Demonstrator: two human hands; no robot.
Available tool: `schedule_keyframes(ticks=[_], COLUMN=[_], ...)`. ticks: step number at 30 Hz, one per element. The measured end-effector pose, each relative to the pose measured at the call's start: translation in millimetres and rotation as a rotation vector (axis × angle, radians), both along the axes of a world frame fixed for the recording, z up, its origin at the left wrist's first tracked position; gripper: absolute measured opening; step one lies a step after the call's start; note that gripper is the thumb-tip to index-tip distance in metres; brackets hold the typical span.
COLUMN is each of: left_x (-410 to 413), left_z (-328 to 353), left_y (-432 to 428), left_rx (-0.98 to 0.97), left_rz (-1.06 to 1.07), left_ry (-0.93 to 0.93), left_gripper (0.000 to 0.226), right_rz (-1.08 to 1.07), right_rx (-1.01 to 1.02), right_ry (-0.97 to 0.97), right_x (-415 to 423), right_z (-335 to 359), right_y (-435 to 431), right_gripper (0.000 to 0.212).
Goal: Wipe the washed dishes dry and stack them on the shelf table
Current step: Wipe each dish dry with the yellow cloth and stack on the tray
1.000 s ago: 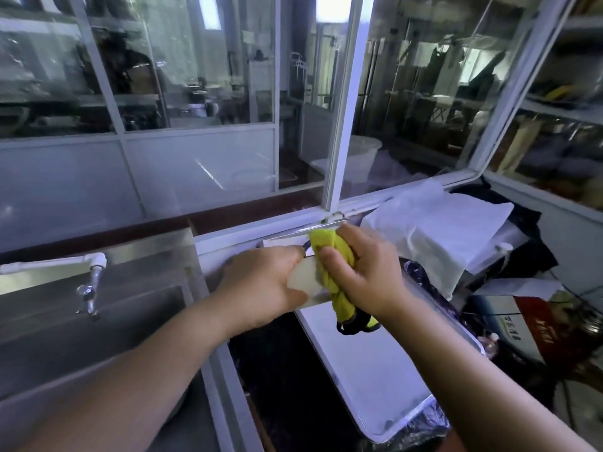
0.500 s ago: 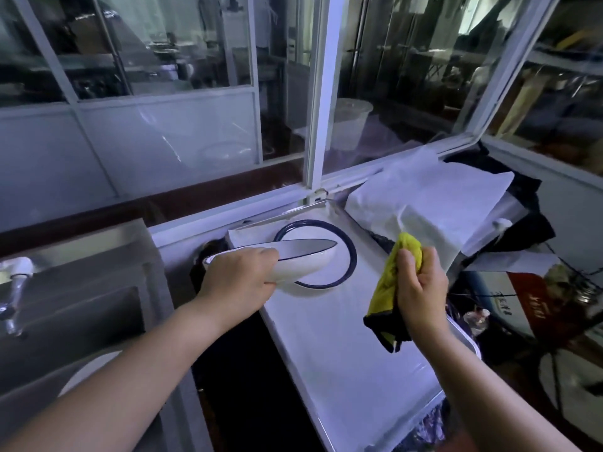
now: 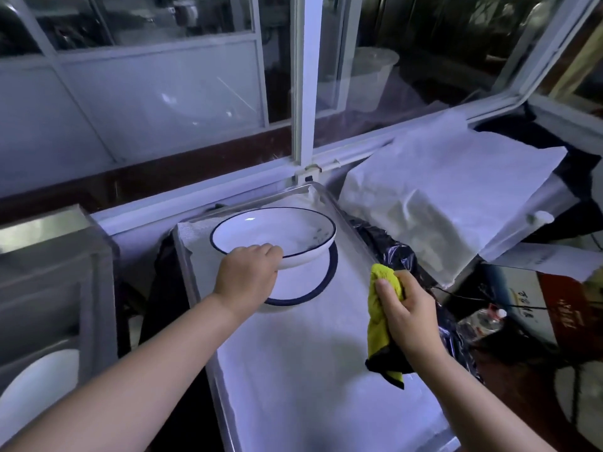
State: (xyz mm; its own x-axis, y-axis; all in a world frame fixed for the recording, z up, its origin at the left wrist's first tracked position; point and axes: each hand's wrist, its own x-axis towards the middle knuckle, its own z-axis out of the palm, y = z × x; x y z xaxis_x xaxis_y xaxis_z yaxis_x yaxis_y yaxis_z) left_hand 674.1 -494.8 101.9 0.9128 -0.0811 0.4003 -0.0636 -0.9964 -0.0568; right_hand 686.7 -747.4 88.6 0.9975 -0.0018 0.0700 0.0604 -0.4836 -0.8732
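- Hands first: the left hand (image 3: 246, 277) grips the near rim of a bowl (image 3: 277, 234), and the right hand (image 3: 406, 313) is closed round a yellow cloth (image 3: 380, 308), well clear of the bowl.
- A second ago both hands were together at the bowl, with the cloth pressed against it. Half a second ago the right hand had already pulled off to the right, and the left held the bowl tipped, rim edge-on, above a plate (image 3: 303, 288).
- Now the bowl is level with its mouth up, directly over that plate. I cannot tell whether its base has fully settled on it.
- The bowl is white and shallow, with a thin dark blue line round the rim and a small dark mark inside its right wall.
- The plate under it is white with a thicker dark blue edge. Only its near and right arc shows.
- Both dishes are at the far end of the counter (image 3: 310, 370), which is a metal-rimmed top lined in white.
- Left hand: fingers curled over the bowl's near edge, knuckles up, thumb hidden.
- Right hand: the fingers bunch the cloth, its yellow top above the thumb and a dark-edged corner hanging below the wrist.
- A white dish (image 3: 36, 383) lies in the sink (image 3: 98, 288) at the left.
- Folded white sheeting (image 3: 440, 197) sits to the right of the counter.
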Motion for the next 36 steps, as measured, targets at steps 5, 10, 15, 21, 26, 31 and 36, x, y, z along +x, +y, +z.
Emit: schedule_keyframes(ticks=[5,10,15,21,26,31,36], left_x=[12,12,9,8,7,0,-4], left_z=[-37,-63,-80,-89,-98,-113,-124], left_y=[-8,-14,-16,-12,-11,-18,-16], left_rx=[0.038,0.052,0.096,0.174,0.214,0.177,0.084], left_rz=[-0.063,-0.11,-0.132,-0.168,-0.21,-0.228,-0.194], left_ry=[-0.114,-0.216,-0.226,-0.165,-0.124,-0.018,0.031], left_gripper=[0.024,0.024,0.023,0.028,0.024,0.017,0.018], right_rz=[0.044,0.083,0.108,0.124,0.158,0.191,0.239], right_rx=[0.036,0.039,0.039,0.021,-0.028,-0.03,-0.107], right_ry=[0.05,0.078,0.087,0.134,0.162,0.163,0.109], right_x=[11,15,18,19,17,16,14], right_z=[-8,-14,-19,-33,-43,-44,-44], right_y=[-2,-1,-2,-2,7,14,13], right_gripper=[0.017,0.015,0.014,0.023,0.014,0.022,0.031])
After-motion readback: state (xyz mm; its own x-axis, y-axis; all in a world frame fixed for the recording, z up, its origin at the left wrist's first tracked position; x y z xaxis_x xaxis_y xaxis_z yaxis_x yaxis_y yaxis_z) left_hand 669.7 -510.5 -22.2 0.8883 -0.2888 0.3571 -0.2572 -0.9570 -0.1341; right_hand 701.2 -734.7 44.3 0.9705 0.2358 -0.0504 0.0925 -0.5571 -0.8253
